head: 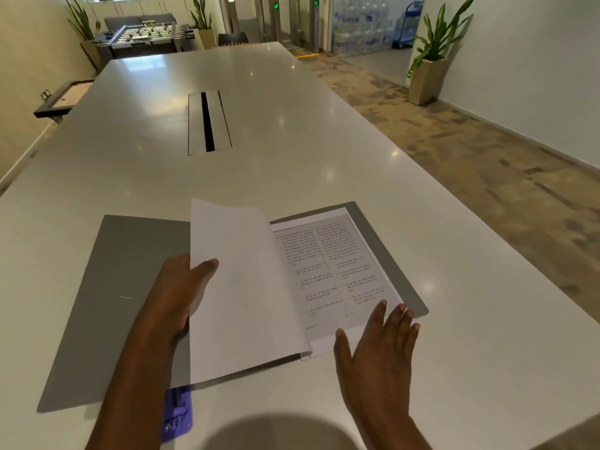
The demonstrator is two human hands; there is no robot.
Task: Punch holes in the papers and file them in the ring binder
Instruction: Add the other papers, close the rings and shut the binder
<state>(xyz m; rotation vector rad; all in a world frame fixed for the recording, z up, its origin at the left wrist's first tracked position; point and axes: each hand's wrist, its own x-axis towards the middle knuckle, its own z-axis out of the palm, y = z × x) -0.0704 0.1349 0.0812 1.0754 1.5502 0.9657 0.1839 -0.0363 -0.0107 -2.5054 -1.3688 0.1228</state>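
Head view shows me a grey ring binder (130,287) lying open and flat on the white table (292,141), its spine line running away from me, roughly up the middle of the spread; a stack of printed papers (334,271) lies on the right-hand cover. My left hand (181,287) grasps a blank-backed sheet (240,287) by its left edge, thumb on the near face and fingers hidden behind it; the sheet stands lifted, hinged along its right edge where it meets the stack, and leans over the spine. My right hand (380,345) is released, fingers spread and flat; the fingertips rest on the near right corner of the stack and on the cover beside it, the palm on the table. A purple hole punch (178,414) pokes out from under the binder's near edge, just by my left forearm; it is partly hidden. I cannot see the rings; the raised sheet covers where they would be, so I cannot tell whether it is threaded on them.

As I judge it, the next move turns on that hinge line: the sheet's long axis runs parallel to the spine, and the left hand, nearer it, would swing it, while the right steadies the stack.
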